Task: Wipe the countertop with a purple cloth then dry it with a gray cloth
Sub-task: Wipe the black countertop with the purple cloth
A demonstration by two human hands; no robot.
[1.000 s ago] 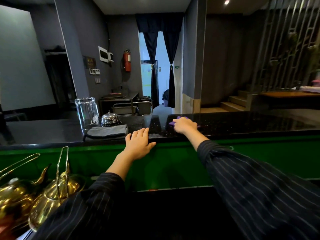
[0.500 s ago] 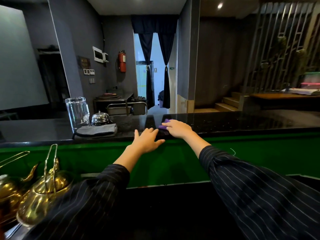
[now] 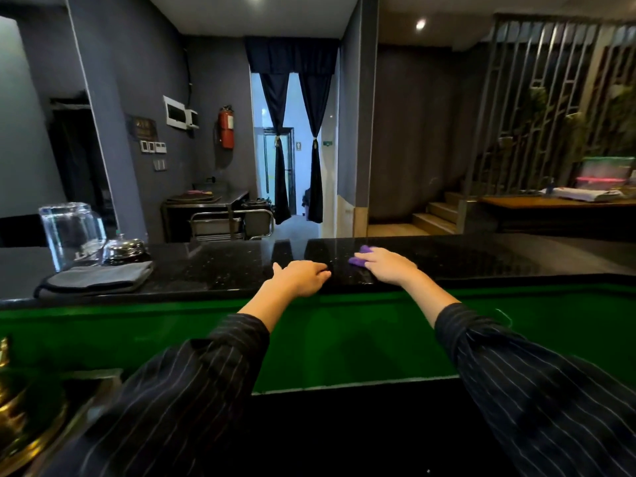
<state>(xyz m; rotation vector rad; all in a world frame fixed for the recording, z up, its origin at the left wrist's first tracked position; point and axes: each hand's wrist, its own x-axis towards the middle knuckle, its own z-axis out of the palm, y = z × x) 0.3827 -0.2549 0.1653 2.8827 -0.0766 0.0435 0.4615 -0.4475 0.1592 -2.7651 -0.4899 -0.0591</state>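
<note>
The black speckled countertop (image 3: 223, 270) runs across the view above a green front panel. My right hand (image 3: 387, 266) presses down on the purple cloth (image 3: 361, 255), most of which is hidden under the palm; only its far left corner shows. My left hand (image 3: 303, 277) rests flat on the counter's near edge, just left of the right hand, holding nothing. The folded gray cloth (image 3: 96, 278) lies on the counter at the left, well apart from both hands.
Behind the gray cloth stand an upturned clear glass jar (image 3: 70, 232) and a chrome service bell (image 3: 125, 249). A brass kettle (image 3: 20, 407) sits at the lower left edge. Beyond the counter are a steel trolley (image 3: 223, 218) and stairs (image 3: 437, 215).
The right hand has slid the purple cloth along the counter, left and then back right. The left hand has stayed on the near edge. The view has shifted rightward.
</note>
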